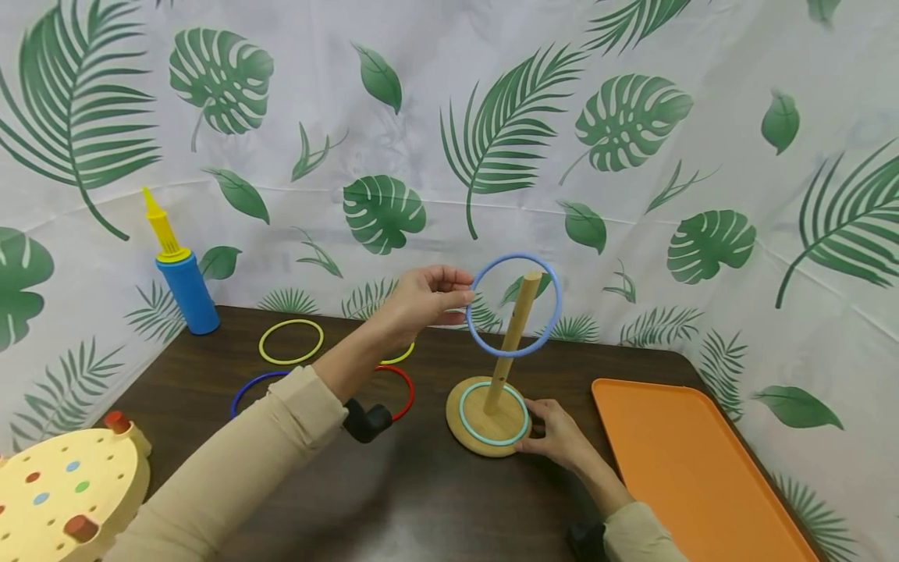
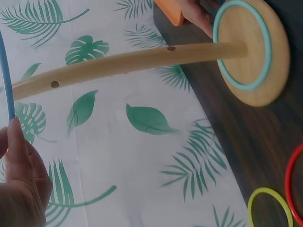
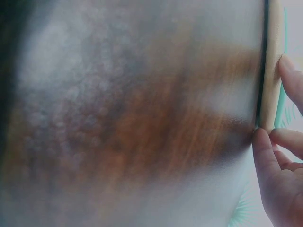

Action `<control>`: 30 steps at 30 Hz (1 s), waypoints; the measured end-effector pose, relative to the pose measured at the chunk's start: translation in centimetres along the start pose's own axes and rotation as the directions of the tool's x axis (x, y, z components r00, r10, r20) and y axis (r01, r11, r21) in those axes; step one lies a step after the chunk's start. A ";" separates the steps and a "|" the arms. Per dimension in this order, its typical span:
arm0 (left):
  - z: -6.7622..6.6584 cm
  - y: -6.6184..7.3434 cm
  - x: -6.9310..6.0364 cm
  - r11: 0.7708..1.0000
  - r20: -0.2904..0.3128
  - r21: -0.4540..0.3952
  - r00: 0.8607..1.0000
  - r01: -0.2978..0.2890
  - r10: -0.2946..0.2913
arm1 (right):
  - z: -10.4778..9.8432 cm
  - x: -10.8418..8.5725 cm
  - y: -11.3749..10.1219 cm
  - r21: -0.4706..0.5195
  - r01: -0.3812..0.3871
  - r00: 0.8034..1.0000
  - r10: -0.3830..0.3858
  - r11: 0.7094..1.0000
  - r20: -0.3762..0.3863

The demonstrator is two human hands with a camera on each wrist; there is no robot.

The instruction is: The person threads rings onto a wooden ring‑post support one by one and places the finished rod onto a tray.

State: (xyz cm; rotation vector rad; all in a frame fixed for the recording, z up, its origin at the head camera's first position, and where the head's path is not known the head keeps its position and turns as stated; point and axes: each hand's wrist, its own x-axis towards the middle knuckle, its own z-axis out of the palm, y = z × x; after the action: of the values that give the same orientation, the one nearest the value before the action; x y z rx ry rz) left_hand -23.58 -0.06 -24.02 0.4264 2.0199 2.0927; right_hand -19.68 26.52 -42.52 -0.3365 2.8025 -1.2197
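Observation:
My left hand (image 1: pixel 428 300) pinches a light blue ring (image 1: pixel 520 255) by its left side, up at the top of the wooden peg stand (image 1: pixel 516 324). The post's tip shows inside the ring's outline in the head view; I cannot tell whether the ring is around it. In the left wrist view that ring (image 2: pixel 6 71) appears nearly edge-on by the post's end. A turquoise ring (image 1: pixel 495 443) lies flat on the round base, around the foot of the post. At the base's right edge, my right hand (image 1: pixel 558 437) grips the rim between thumb and fingers.
Left of the stand lie yellow rings (image 1: pixel 261 343), a dark blue ring (image 1: pixel 246 384) and a red ring (image 1: pixel 411 386), partly hidden by my left arm. An orange tray (image 1: pixel 667 445) is at right. A blue-and-yellow pump (image 1: pixel 188 293) and a pegged wooden board (image 1: pixel 63 484) stand at left.

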 end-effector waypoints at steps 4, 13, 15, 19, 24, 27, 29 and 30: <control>1.0 -0.1 0.8 0.999 -0.017 -0.044 1.000 0.003 -0.003 | 0.0 -0.1 -0.1 -0.008 -0.005 1.000 0.005 1.000 0.003; 2.5 -1.5 2.5 0.992 -0.050 -0.110 0.997 0.056 -0.062 | -0.1 0.0 0.0 -0.029 0.008 1.000 -0.008 1.000 -0.002; 2.7 -2.1 2.7 0.991 -0.055 -0.110 0.995 0.078 -0.084 | -0.1 0.0 0.0 -0.032 0.012 1.000 -0.012 0.999 -0.004; 2.9 -3.6 2.9 0.988 -0.062 -0.090 0.989 0.125 -0.131 | -0.1 0.0 0.1 -0.025 0.012 1.000 -0.012 1.000 -0.008; 2.9 -6.7 2.7 0.983 -0.091 -0.021 0.978 0.184 -0.185 | -0.1 0.1 0.2 -0.026 0.019 1.000 -0.019 0.999 -0.008; 2.8 -8.8 2.5 0.977 -0.127 0.005 0.970 0.212 -0.210 | -0.1 0.2 0.2 -0.038 0.034 0.999 -0.035 0.999 -0.009; 2.6 -10.1 2.3 0.970 -0.150 0.015 0.960 0.241 -0.236 | -0.1 0.2 0.2 -0.040 0.043 0.999 -0.043 0.998 -0.009; 2.5 -10.7 2.2 0.967 -0.157 0.014 0.956 0.254 -0.249 | -0.1 0.2 0.2 -0.038 0.044 0.999 -0.044 0.998 -0.011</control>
State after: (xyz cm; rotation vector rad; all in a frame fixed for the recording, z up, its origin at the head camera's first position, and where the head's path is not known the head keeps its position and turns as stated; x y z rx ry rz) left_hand -25.39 3.51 -34.49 0.0082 2.0700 1.9904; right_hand -19.90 26.68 -42.62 -0.3969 2.8462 -1.1826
